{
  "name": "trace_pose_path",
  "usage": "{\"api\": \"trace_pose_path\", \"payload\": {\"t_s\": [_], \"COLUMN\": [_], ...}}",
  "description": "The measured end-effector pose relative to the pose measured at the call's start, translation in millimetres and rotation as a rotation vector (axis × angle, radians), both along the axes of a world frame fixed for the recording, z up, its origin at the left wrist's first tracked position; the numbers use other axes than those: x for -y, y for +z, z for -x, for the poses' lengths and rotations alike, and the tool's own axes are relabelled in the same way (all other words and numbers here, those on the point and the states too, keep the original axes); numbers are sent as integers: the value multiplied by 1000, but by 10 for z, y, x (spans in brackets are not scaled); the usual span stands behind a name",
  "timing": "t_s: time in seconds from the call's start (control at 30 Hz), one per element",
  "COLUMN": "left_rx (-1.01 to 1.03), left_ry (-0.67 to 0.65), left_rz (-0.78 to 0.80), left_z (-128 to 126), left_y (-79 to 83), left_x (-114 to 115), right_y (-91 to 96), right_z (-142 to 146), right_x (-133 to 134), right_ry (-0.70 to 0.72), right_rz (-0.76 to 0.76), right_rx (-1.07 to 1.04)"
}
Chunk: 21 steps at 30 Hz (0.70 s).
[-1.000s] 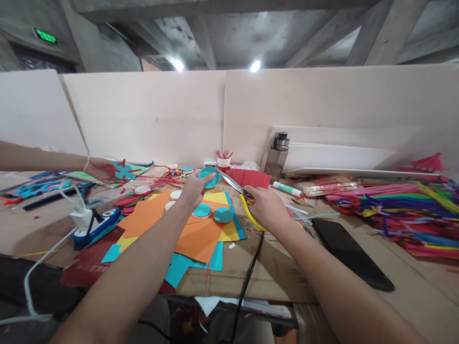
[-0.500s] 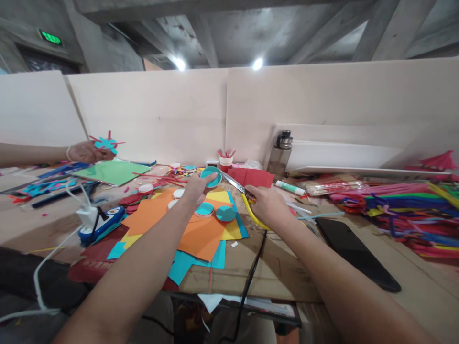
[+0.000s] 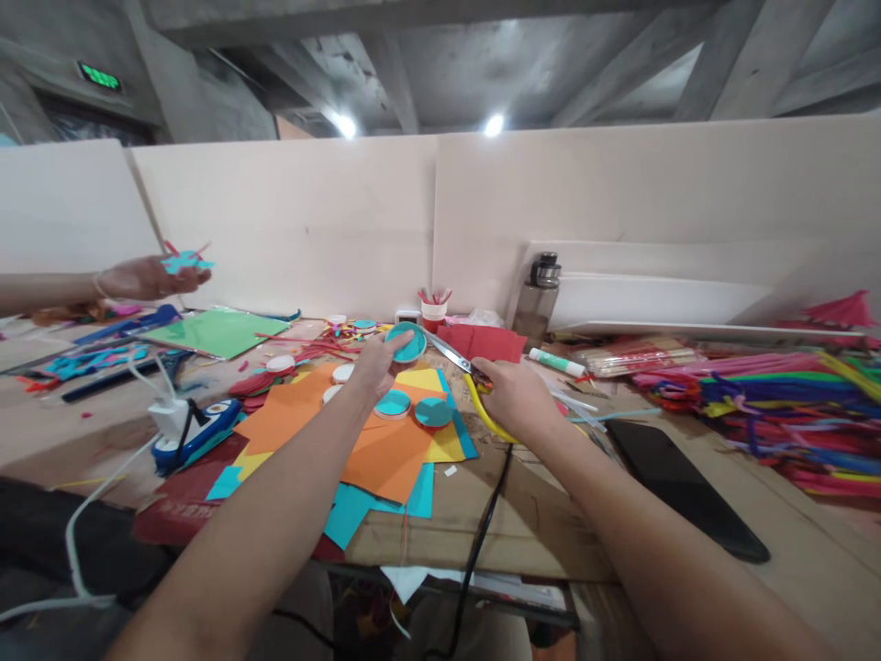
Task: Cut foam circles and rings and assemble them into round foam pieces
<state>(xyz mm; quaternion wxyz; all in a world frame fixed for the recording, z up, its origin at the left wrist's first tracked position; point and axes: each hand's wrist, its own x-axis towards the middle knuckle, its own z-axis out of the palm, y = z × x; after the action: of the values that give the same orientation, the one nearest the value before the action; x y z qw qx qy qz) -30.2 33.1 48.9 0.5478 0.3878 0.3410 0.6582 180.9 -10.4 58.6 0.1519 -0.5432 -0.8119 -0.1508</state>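
My left hand (image 3: pixel 377 364) pinches a round blue disc (image 3: pixel 407 343) with a pale rim, held above the paper pile. In my right hand (image 3: pixel 516 395) are yellow-handled scissors (image 3: pixel 451 352), their blades pointing at the disc's right edge; whether they touch it I cannot tell. Below lie another blue disc (image 3: pixel 393 404) and a blue disc with a red edge (image 3: pixel 434 412). White round pieces (image 3: pixel 342 373) sit beside my left wrist. Under them spread orange sheets (image 3: pixel 385 454), with yellow and blue paper (image 3: pixel 348 514) showing around the edges.
At left, another person's hand (image 3: pixel 134 278) holds a blue cutout with red strips (image 3: pixel 185 262). A power strip (image 3: pixel 196 433) lies left. A bottle (image 3: pixel 537 298), glue stick (image 3: pixel 557 361), black phone (image 3: pixel 681 487) and colourful pipe cleaners (image 3: pixel 763 404) are on the right.
The other person's hand has shifted left and turned, tilting the blue cutout. My own hands, the disc and the scissors stay almost where they were.
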Motion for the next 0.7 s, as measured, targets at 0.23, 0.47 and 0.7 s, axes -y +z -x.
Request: {"api": "trace_pose_path", "payload": {"t_s": [0.23, 0.47, 0.7], "left_rx": [-5, -4, -5], "left_ry": [-5, 41, 25], "left_rz": [-7, 10, -1], "left_z": [12, 22, 12], "left_y": [-13, 2, -5], "left_x": [-18, -18, -12], "right_y": [11, 47, 48], "right_z": [3, -26, -29], "right_x": [-6, 3, 4], "right_ry": [-2, 8, -8], "right_rz": [-18, -57, -73], "right_rx": [16, -24, 17]}}
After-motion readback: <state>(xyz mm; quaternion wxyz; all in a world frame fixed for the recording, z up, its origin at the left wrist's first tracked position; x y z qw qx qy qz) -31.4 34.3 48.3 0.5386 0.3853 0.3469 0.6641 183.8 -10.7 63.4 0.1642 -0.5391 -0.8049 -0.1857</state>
